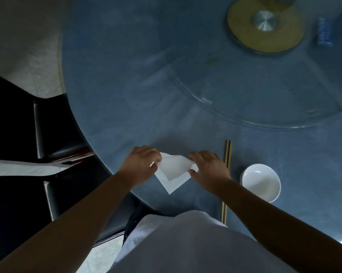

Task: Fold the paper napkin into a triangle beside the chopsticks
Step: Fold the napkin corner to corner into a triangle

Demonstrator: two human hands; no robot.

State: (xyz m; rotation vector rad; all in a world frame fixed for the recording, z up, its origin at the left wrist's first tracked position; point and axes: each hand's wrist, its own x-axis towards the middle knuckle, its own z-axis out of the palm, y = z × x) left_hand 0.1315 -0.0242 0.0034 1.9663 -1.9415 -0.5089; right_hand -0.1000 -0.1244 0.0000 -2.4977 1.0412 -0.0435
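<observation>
Head view: blue round table [127,85] (glass turntable [264,107])

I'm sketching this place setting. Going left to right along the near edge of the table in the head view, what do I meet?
Left hand → napkin → right hand → chopsticks → white bowl.

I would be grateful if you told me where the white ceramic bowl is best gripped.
Probably at the rim of the white ceramic bowl, from above on its right side: it stands upright and open, and the wooden chopsticks lie close along its left, near the right hand on the white paper napkin.
</observation>
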